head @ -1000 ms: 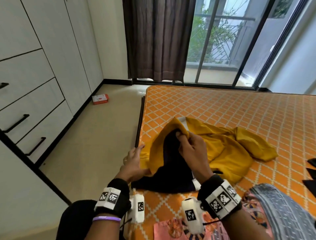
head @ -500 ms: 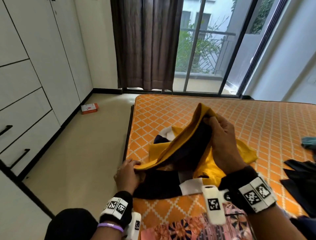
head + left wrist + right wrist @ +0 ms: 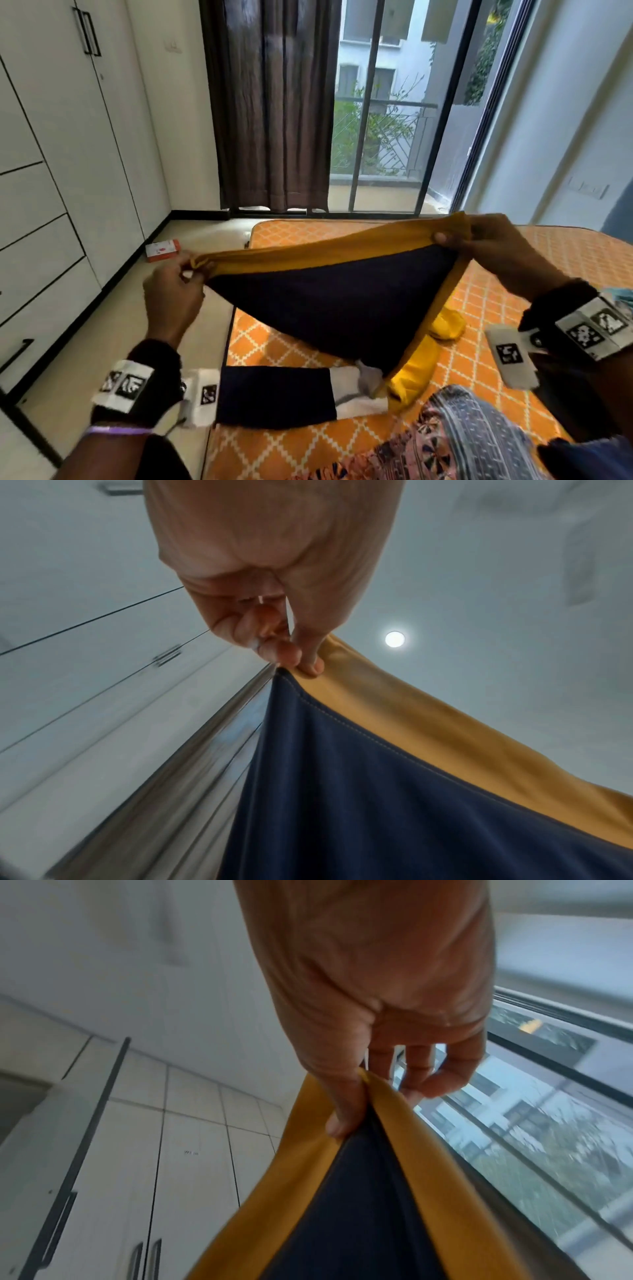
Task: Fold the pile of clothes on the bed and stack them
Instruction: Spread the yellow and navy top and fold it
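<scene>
- Left hand (image 3: 173,294) and right hand (image 3: 493,246) each pinched the yellow-and-navy garment (image 3: 329,301), stretched mid-frame above the bed (image 3: 513,260).
- The thin left pinch could slip, dropping that corner.

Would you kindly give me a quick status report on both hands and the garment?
Left hand and right hand each pinch the yellow hem. Mustard-yellow and navy jersey garment stretched above the orange quilted mattress, sleeve trailing. Patterned cloth lies near; nothing blocking.

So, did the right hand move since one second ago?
Yes. The right hand rose and went right, lifting the yellow and navy garment off the orange mattress.
</scene>
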Demonstrator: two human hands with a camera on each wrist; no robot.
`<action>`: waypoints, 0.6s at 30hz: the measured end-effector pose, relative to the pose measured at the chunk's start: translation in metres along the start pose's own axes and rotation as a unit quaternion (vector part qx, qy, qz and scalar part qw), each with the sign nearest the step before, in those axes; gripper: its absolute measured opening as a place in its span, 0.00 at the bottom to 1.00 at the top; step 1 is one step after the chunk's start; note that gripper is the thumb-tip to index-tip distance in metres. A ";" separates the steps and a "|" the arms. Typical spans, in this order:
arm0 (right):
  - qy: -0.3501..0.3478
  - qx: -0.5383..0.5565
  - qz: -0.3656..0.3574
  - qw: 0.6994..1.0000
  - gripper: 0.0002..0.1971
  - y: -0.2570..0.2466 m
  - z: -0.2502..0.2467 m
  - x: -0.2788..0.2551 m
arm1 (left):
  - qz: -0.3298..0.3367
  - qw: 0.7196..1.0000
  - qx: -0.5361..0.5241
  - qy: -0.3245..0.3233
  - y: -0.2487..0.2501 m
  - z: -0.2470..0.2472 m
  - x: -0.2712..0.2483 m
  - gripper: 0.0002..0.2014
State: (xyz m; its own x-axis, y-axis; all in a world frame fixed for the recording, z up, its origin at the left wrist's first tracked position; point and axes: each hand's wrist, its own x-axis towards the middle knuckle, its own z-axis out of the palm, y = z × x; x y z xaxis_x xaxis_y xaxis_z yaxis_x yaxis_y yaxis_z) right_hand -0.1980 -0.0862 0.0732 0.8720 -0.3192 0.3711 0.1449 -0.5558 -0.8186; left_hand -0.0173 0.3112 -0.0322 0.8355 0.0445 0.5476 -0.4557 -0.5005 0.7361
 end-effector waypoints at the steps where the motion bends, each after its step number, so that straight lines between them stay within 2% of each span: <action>1: 0.001 -0.039 -0.019 0.999 0.04 -0.010 -0.012 0.007 | 0.018 1.000 0.011 0.003 0.016 -0.009 0.015 0.08; 4: 0.031 -0.173 -0.087 0.981 0.03 -0.042 -0.050 0.030 | 0.081 0.994 0.055 0.043 0.066 -0.042 0.060 0.12; 7: 0.090 -0.278 -0.142 0.946 0.05 -0.086 -0.082 0.046 | 0.136 0.979 0.111 0.106 0.128 -0.077 0.096 0.14; 10: 0.172 -0.313 -0.202 0.912 0.13 -0.144 -0.108 0.050 | 0.188 0.970 0.093 0.120 0.183 -0.119 0.125 0.21; 12: 0.227 -0.347 -0.246 0.876 0.20 -0.177 -0.125 0.049 | 0.197 0.972 0.048 0.118 0.211 -0.147 0.144 0.26; 14: 0.264 -0.365 -0.253 0.856 0.16 -0.203 -0.141 0.049 | 0.170 0.981 -0.016 0.090 0.241 -0.168 0.159 0.17; 15: 0.271 -0.345 -0.246 0.864 0.12 -0.213 -0.148 0.051 | 0.153 0.986 -0.040 0.061 0.255 -0.175 0.166 0.09; 16: 0.259 -0.294 -0.241 0.888 0.09 -0.220 -0.153 0.053 | 0.128 0.989 -0.074 0.025 0.268 -0.180 0.174 0.07; 18: 0.204 -0.149 -0.200 0.947 0.08 -0.226 -0.159 0.055 | 0.086 0.987 -0.124 -0.049 0.286 -0.185 0.175 0.09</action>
State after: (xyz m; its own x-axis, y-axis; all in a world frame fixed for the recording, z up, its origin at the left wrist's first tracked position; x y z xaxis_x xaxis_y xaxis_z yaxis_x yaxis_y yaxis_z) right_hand -0.2574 -0.1005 0.3485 0.5133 -0.2737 0.8134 0.2341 -0.8672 -0.4395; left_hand -0.0580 0.3364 0.3477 0.7594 -0.1116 0.6410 -0.6444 -0.2654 0.7172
